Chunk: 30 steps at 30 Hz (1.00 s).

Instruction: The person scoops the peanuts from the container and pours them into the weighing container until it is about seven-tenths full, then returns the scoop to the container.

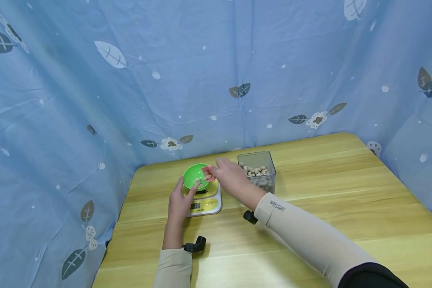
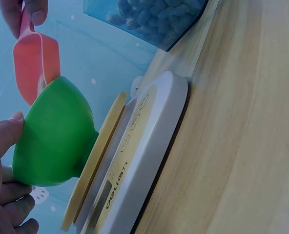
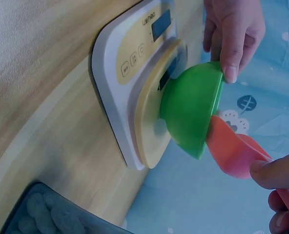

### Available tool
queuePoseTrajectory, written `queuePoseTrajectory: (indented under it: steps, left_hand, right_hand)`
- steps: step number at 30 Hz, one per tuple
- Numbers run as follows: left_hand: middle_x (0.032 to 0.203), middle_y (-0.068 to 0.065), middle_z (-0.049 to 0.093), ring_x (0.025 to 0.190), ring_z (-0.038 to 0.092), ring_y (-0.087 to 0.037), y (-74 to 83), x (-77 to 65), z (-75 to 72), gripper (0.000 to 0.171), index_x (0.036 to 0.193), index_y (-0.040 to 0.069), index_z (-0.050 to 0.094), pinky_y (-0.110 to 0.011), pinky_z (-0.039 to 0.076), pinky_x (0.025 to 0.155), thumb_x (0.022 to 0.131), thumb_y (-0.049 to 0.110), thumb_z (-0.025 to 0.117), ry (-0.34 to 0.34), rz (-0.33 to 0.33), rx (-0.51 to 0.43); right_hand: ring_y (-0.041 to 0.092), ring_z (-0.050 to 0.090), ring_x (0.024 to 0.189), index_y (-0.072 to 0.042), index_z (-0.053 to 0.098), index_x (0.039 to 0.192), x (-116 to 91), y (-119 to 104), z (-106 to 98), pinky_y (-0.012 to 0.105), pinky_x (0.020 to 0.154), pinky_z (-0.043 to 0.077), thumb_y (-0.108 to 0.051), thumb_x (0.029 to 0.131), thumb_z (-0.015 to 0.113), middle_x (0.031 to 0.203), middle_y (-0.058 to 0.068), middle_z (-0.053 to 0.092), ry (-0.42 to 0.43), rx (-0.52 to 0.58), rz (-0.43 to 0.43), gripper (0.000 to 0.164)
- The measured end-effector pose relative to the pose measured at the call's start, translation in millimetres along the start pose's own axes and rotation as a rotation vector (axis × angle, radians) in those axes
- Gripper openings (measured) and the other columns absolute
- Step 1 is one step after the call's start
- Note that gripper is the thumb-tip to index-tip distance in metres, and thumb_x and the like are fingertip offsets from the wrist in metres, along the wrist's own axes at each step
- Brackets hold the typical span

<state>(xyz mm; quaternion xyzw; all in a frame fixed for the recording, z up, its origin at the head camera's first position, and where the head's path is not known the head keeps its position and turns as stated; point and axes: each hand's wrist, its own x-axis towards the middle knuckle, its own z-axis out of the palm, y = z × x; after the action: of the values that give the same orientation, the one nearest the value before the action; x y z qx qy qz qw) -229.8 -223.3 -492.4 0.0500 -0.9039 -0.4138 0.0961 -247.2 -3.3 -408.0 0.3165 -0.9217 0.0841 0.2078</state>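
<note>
A green bowl (image 1: 191,175) with a few unshelled peanuts (image 1: 198,183) inside stands on the yellow round plate of a white and yellow kitchen scale (image 2: 149,131). My left hand (image 1: 178,203) holds the bowl at its side, thumb and fingers spread around the rim. With my right hand (image 1: 232,176) I grip the handle of a pink-red scoop (image 3: 232,151). The scoop's mouth tips over the bowl's edge, and a few peanuts show in it in the head view. Digits on the scale's display are too small to read.
To the right of the scale stands a clear grey box (image 1: 275,182), partly filled with peanuts. A blue patterned curtain (image 1: 201,80) hangs behind and beside the wooden table (image 1: 327,180). Black camera mounts sit on both wrists.
</note>
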Motion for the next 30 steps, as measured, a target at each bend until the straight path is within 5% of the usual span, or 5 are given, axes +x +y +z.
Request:
queuePoseTrajectory:
  steps: [14, 22, 30]
  left_hand:
    - [0.159, -0.015, 0.031, 0.148, 0.027, -0.032, -2.7, -2.2, 1.7, 0.079, 0.154, 0.007, 0.031, -0.048, 0.025, 0.121, 0.094, 0.046, 0.064, 0.005, -0.012, -0.031]
    - [0.163, -0.011, 0.024, 0.149, 0.023, -0.032, 1.5, -1.6, 0.5, 0.078, 0.156, 0.008, 0.027, -0.049, 0.022, 0.122, 0.096, 0.044, 0.061, 0.009, -0.006, -0.021]
    - [0.164, -0.005, 0.022, 0.15, 0.021, -0.028, 24.1, -2.7, 3.2, 0.077, 0.156, 0.01, 0.028, -0.048, 0.021, 0.123, 0.095, 0.042, 0.062, 0.03, 0.084, -0.054]
  right_hand:
    - [0.017, 0.054, 0.071, -0.013, 0.073, 0.115, -1, 7, -7, 0.021, 0.053, 0.048, 0.002, 0.087, 0.066, 0.09, 0.005, 0.059, 0.013, 0.014, 0.044, 0.033]
    - [0.015, 0.05, 0.072, -0.013, 0.07, 0.122, -7, 31, -23, 0.023, 0.055, 0.045, -0.024, 0.097, 0.063, 0.092, 0.004, 0.055, -0.084, 0.327, 0.229, 0.028]
    - [0.022, 0.054, 0.08, -0.011, 0.067, 0.127, -24, 80, -54, 0.035, 0.066, 0.046, -0.026, 0.097, 0.063, 0.097, 0.006, 0.063, -0.122, 0.435, 0.336, 0.034]
